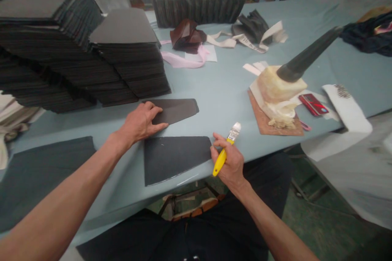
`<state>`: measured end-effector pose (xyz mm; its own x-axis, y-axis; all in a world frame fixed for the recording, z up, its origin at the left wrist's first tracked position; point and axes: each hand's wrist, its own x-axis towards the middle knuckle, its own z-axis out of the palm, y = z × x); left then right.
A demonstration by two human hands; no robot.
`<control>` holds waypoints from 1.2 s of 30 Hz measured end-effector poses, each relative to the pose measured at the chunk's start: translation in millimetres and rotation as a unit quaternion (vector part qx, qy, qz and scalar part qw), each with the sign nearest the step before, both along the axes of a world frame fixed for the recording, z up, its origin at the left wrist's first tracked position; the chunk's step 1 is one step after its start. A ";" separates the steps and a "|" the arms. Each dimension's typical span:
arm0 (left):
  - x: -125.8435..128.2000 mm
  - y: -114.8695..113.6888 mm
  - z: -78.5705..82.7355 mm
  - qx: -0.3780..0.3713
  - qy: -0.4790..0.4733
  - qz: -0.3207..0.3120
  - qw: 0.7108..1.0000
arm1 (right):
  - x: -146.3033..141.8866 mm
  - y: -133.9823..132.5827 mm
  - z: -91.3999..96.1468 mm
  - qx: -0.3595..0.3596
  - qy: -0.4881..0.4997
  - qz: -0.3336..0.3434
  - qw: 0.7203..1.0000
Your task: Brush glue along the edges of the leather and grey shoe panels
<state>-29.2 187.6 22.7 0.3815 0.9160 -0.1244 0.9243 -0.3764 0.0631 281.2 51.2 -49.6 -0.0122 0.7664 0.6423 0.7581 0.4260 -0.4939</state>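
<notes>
Charcoal-grey, flat tapered panel right in front of the person, lying near the front edge of a pale blue-green table. Just beyond it, not touching, is a second tapered panel in brownish dark grey. Left hand isn't gripping anything, just fingers spread and resting on that farther one. Right hand is wrapped around a yellow-handled paintbrush with a pale tip, bristles pointing away, fingertips right at the nearer panel's narrow end. Can't tell if they're pinching it too.

How far along? Early on this pair, I'd guess: both are laid out flat and apart, and I can't make out a wet coat on either, only a light fleck and a pale line along the near one's lower edge. Behind, to the left, there's a tall stack of dark grey sheets and a lower dark grey stack beside it. No clue which of those are finished and which are waiting, so a lot could be left. Brush is well clear of the crusty cream-coloured block over on the right.
</notes>
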 end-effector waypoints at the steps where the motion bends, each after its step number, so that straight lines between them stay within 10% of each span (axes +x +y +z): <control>1: -0.1 -0.2 3.3 -0.008 0.008 -0.008 1.000 | -0.1 0.1 -0.2 0.001 0.002 -0.001 1.000; 19: 48.2 -4.2 34.0 -0.054 0.176 -0.056 0.981 | -1.4 1.4 2.4 0.012 -0.005 -0.009 1.000; 36: 5.7 42.2 48.6 -0.135 -0.073 0.060 0.986 | -1.5 -0.3 4.7 -0.008 0.005 -0.012 1.000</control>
<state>-23.5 229.8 71.3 0.3040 0.8969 -0.3212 0.9350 -0.2163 0.2809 279.7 50.9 -44.9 0.0135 0.7760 0.6306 0.7628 0.3998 -0.5083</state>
